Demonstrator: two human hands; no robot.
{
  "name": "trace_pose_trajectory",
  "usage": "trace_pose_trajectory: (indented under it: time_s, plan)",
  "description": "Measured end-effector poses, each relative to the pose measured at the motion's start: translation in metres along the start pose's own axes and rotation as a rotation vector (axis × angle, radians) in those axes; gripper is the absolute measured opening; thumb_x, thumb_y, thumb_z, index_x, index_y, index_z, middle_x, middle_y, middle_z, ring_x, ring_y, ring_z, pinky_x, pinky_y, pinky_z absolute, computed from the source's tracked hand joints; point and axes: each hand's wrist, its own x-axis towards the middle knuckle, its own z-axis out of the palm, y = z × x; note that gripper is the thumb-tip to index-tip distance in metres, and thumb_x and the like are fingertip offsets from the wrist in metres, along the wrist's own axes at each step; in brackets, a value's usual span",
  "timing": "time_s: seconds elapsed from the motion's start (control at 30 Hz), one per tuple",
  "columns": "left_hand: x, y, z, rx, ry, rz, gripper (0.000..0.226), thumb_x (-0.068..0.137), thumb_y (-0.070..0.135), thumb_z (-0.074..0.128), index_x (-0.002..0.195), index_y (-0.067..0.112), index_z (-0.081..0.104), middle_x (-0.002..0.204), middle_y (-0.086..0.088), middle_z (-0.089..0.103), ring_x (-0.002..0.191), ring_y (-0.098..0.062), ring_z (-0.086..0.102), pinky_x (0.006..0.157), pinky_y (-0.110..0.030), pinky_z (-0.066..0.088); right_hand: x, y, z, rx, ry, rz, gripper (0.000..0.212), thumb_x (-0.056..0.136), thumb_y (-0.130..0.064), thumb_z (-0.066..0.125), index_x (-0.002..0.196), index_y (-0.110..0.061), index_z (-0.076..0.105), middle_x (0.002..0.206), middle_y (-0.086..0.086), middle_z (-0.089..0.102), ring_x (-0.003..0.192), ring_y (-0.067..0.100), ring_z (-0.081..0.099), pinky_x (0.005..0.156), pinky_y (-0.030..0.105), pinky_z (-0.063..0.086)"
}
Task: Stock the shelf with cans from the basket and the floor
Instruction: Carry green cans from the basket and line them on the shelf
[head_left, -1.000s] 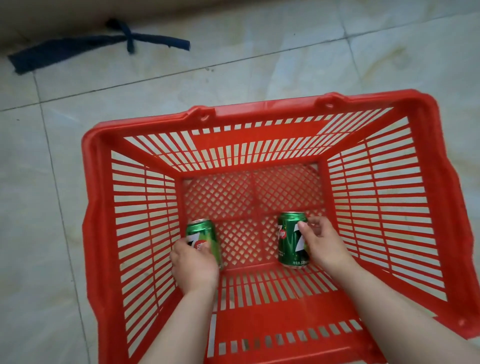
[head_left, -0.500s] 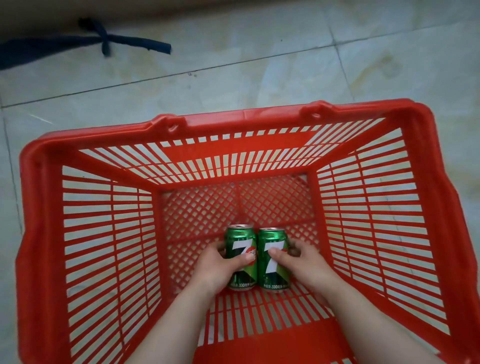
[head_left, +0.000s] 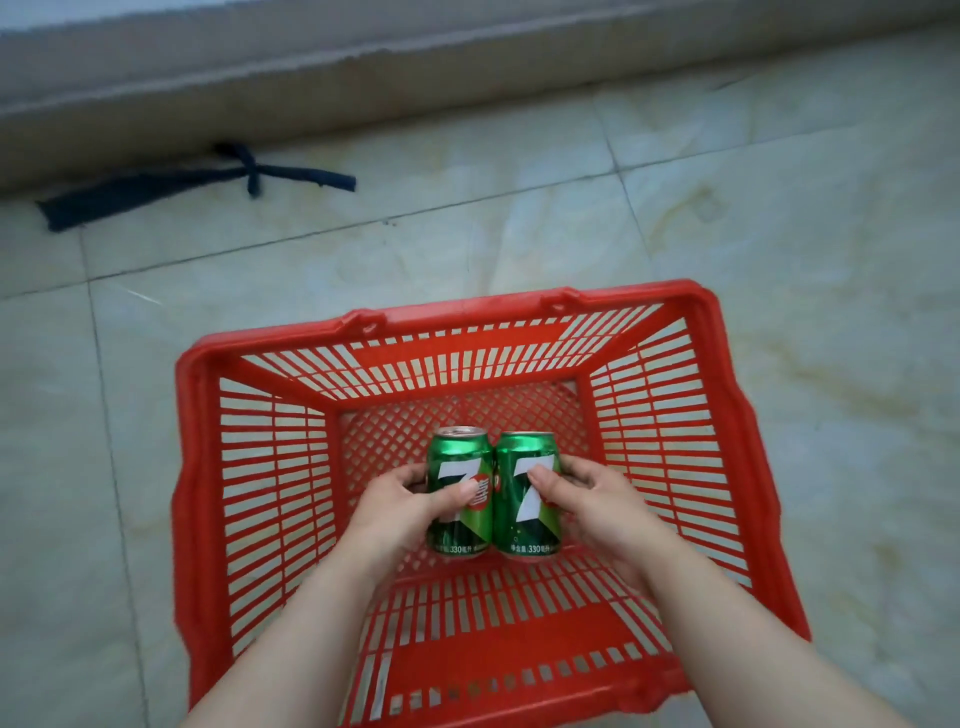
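Lifting two cans from the red basket (head_left: 737, 467): left hand (head_left: 400, 512) gripping the left can (head_left: 460, 525), right hand (head_left: 597, 506) gripping the right can (head_left: 530, 530), cans touching between them. Next, probably: raising both clear of the rim, shelf unseen.

The basket (head_left: 748, 467) is open above, walled on four sides. A dark strap (head_left: 171, 188) lies far off on the floor (head_left: 779, 218).

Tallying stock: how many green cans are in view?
2, side by side over the red basket: left can in the left hand, right can in the right hand.
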Motion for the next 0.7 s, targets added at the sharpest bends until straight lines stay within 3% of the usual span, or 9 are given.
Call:
trace_pose_trajectory:
  time_s: [0.1, 0.23, 0.37, 0.5, 0.57, 0.7]
  plan:
    - [-0.044, 0.041, -0.008, -0.009, -0.011, 0.059, 0.036, 0.073, 0.028, 0.081, 0.101, 0.021, 0.061, 0.087, 0.010, 0.068, 0.076, 0.004, 0.060, 0.058, -0.010, 0.037, -0.042, -0.040, 0.001, 0.041, -0.002, -0.033, 0.041, 0.083, -0.027, 0.074, 0.121, -0.012, 0.064, 0.104, 0.004, 0.077, 0.097, 0.020, 0.073, 0.085, 0.039, 0.059]
    - [-0.115, 0.107, -0.016, 0.006, -0.004, 0.141, 0.041, 0.067, 0.029, 0.084, 0.102, 0.012, 0.070, 0.090, -0.001, 0.077, 0.081, -0.012, 0.072, 0.067, -0.019, 0.051, -0.110, -0.099, 0.005, 0.108, -0.037, -0.078, 0.036, 0.084, -0.029, 0.071, 0.116, -0.013, 0.067, 0.102, 0.004, 0.077, 0.088, 0.016, 0.073, 0.067, 0.027, 0.056]
    - [-0.194, 0.170, -0.022, 0.008, 0.015, 0.219, 0.048, 0.059, 0.039, 0.086, 0.098, 0.012, 0.074, 0.086, -0.001, 0.078, 0.085, -0.019, 0.074, 0.080, -0.030, 0.055, -0.187, -0.161, 0.008, 0.202, -0.089, -0.143, 0.015, 0.090, -0.021, 0.064, 0.101, -0.012, 0.069, 0.078, 0.000, 0.077, 0.064, 0.009, 0.072, 0.052, 0.021, 0.055]
    - [-0.274, 0.233, -0.031, 0.025, 0.011, 0.280, 0.083, 0.039, 0.062, 0.085, 0.105, 0.014, 0.071, 0.095, -0.003, 0.077, 0.091, -0.023, 0.073, 0.095, -0.043, 0.053, -0.266, -0.226, 0.011, 0.212, -0.107, -0.237, 0.039, 0.080, -0.027, 0.068, 0.110, -0.002, 0.067, 0.087, 0.008, 0.076, 0.069, 0.015, 0.072, 0.059, 0.029, 0.059]
    - [-0.315, 0.263, -0.033, 0.024, 0.009, 0.317, 0.090, 0.035, 0.067, 0.083, 0.106, 0.013, 0.069, 0.098, -0.005, 0.077, 0.093, -0.025, 0.073, 0.096, -0.047, 0.053, -0.307, -0.256, 0.013, 0.208, -0.094, -0.282, 0.041, 0.083, -0.025, 0.067, 0.113, 0.004, 0.065, 0.086, 0.011, 0.075, 0.068, 0.016, 0.071, 0.059, 0.031, 0.060]
    - [-0.399, 0.316, -0.036, 0.013, 0.041, 0.416, 0.096, 0.034, 0.076, 0.082, 0.109, 0.018, 0.069, 0.105, -0.002, 0.075, 0.102, -0.026, 0.069, 0.099, -0.049, 0.050, -0.392, -0.312, 0.017, 0.182, -0.082, -0.353, 0.059, 0.072, -0.035, 0.071, 0.115, 0.005, 0.064, 0.104, 0.017, 0.073, 0.084, 0.026, 0.069, 0.072, 0.039, 0.061]
